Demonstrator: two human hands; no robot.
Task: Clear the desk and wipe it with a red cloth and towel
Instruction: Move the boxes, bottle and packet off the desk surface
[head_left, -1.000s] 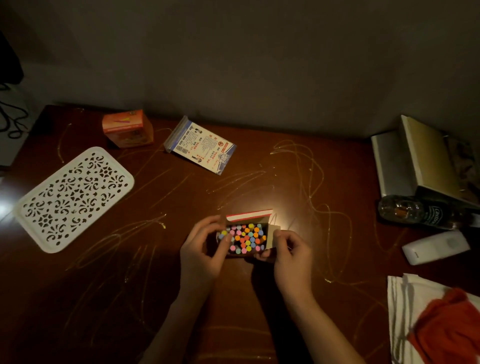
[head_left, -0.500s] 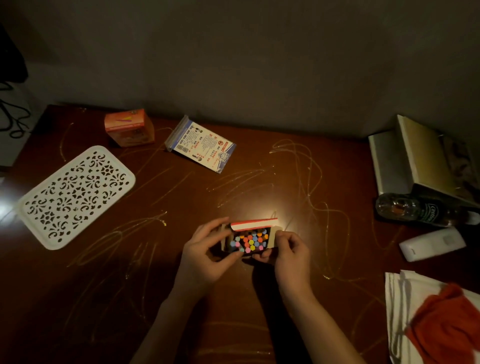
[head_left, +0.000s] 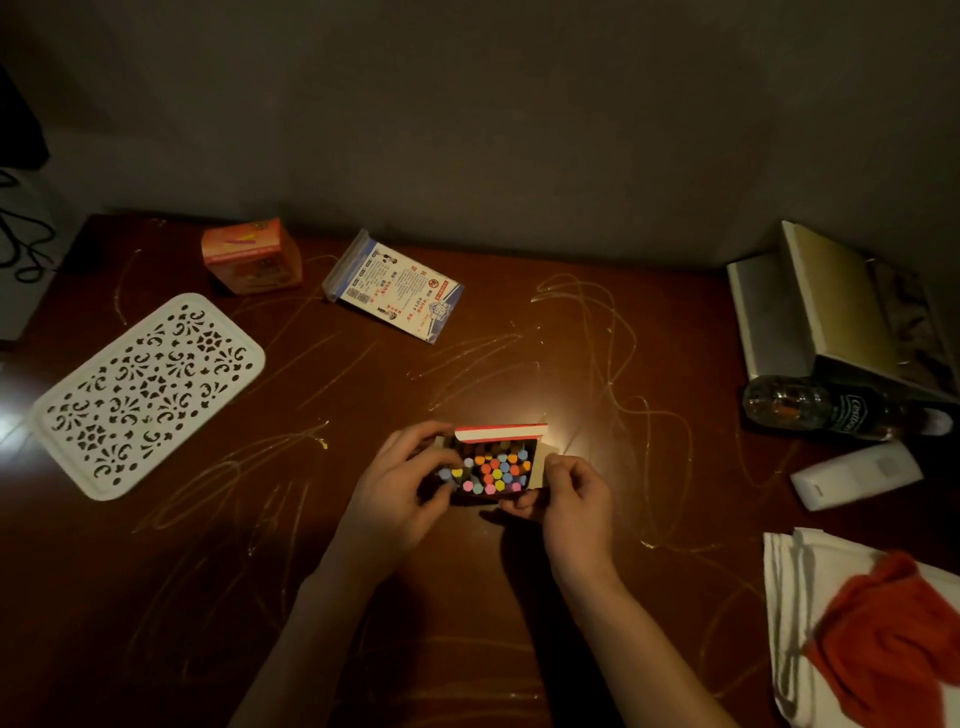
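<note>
Head view: at the middle of the dark brown desk (head_left: 597, 597), both hands hold a small open box of coloured chalk (head_left: 496, 470), its red-and-white flap standing up at the far side and the coloured stick ends facing the camera. The left hand (head_left: 402, 499) grips the box's left end, its fingers (head_left: 423, 447) curled round the top and side. The right hand (head_left: 571, 499) pinches the box's right flap and lower right corner, fingers bent and closed on the cardboard.

Pale scribbled chalk lines (head_left: 613, 353) loop over much of the desk surface.

At 4 o'clock from the box, at the desk's near right corner, a red cloth (head_left: 898, 639) lies crumpled on top of a folded white towel (head_left: 795, 587); both are well apart from the hands.

At 9 to 10 o'clock lies a white openwork tray (head_left: 148, 392), flat on the desk. At 11 o'clock, near the wall, stands an orange carton (head_left: 252, 257), and just beside it at 12 o'clock a printed zip bag (head_left: 395, 286) lies flat.

At 2 o'clock a stack of books (head_left: 831, 317) sits at the right edge, with a dark bottle (head_left: 831, 410) lying on its side against it. A white oblong object (head_left: 854, 475) lies at 3 o'clock, just nearer than the bottle.
</note>
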